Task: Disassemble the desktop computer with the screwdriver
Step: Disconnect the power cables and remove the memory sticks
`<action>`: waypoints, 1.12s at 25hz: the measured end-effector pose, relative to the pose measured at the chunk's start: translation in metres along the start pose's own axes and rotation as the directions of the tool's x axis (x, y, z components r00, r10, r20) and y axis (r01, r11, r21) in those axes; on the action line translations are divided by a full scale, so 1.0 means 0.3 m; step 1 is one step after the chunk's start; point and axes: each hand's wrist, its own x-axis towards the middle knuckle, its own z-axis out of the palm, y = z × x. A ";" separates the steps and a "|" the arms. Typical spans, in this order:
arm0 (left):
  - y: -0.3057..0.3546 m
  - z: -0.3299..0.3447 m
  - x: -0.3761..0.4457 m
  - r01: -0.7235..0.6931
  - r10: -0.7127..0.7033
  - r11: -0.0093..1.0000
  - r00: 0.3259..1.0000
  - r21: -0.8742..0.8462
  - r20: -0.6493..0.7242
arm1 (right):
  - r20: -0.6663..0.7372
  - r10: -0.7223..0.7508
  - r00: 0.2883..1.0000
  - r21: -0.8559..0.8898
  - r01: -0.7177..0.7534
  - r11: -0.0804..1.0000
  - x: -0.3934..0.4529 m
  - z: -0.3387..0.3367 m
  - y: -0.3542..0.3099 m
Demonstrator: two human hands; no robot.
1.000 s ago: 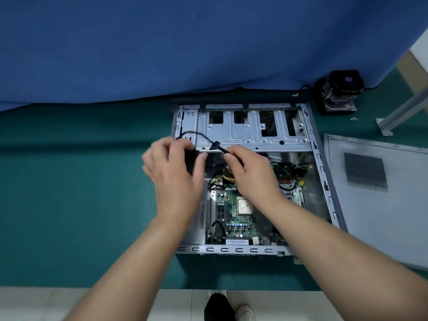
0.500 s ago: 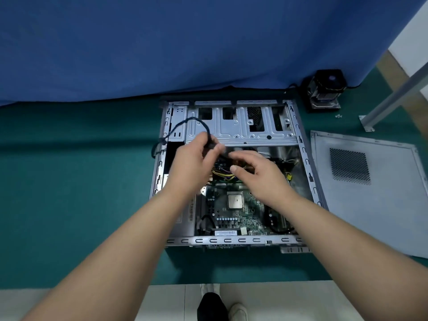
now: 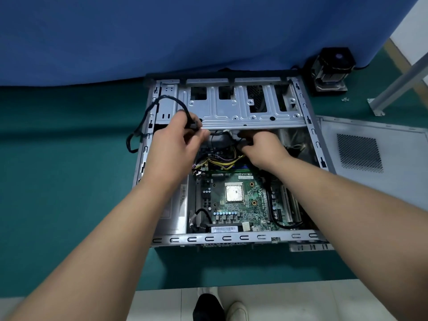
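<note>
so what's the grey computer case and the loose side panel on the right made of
The grey computer case looks like bare sheet metal: dull silvery sheen, stamped ribs and punched slots. The loose perforated side panel seems painted sheet metal: matte grey, with a punched vent grid.

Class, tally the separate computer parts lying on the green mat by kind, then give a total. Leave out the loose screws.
Open computer case: 1
Removed side panel: 1
Cooler with fan: 1
Total: 3
</note>
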 end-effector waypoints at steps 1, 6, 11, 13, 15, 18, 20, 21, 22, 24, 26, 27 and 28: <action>0.000 0.001 0.001 -0.008 0.008 1.000 1.000 0.011 -0.008 | 0.019 -0.013 1.000 0.002 0.013 1.000 0.017 0.008 0.003; 0.005 0.008 0.003 -0.054 0.058 0.996 0.997 0.066 -0.048 | -0.040 -0.073 0.997 0.037 0.074 0.997 0.056 0.043 0.053; 0.008 0.013 0.005 -0.059 0.063 0.988 0.998 0.142 -0.022 | -0.090 -0.149 0.985 -0.039 0.146 0.988 0.051 0.075 0.080; 0.007 0.015 0.004 -0.059 0.064 0.982 0.998 0.180 -0.020 | -0.112 -0.160 0.981 -0.061 0.154 0.986 0.050 0.083 0.084; 0.006 0.016 0.003 -0.051 0.057 0.978 0.998 0.202 -0.025 | -0.122 -0.143 0.982 -0.067 0.136 0.988 0.048 0.087 0.086; 0.007 0.016 0.000 -0.051 0.061 0.977 0.997 0.205 -0.038 | -0.123 -0.146 0.982 -0.078 0.137 0.988 0.051 0.093 0.089; 0.014 0.015 -0.002 -0.060 0.070 0.976 0.997 0.209 -0.038 | -0.139 -0.150 0.979 -0.064 0.143 0.988 0.054 0.093 0.091; 0.017 0.015 -0.002 -0.065 0.074 0.975 0.997 0.213 -0.037 | -0.145 -0.143 0.979 -0.050 0.138 0.989 0.057 0.096 0.094; 0.019 0.015 -0.003 -0.067 0.078 0.974 0.996 0.216 -0.040 | -0.146 -0.133 0.980 -0.040 0.129 0.991 0.061 0.099 0.097; 0.022 0.015 -0.005 -0.065 0.077 0.973 0.996 0.219 -0.045 | -0.144 -0.114 0.983 -0.032 0.111 0.993 0.068 0.108 0.100; 0.023 0.015 -0.007 -0.059 0.071 0.973 0.996 0.225 -0.047 | -0.148 -0.092 0.985 -0.012 0.091 0.996 0.075 0.112 0.100; 0.022 0.016 -0.007 -0.056 0.069 0.972 0.996 0.229 -0.048 | -0.149 -0.078 0.986 0.001 0.079 0.997 0.078 0.112 0.100; 0.022 0.016 -0.008 -0.052 0.066 0.971 0.996 0.234 -0.053 | -0.148 -0.073 0.986 0.006 0.074 0.997 0.079 0.113 0.100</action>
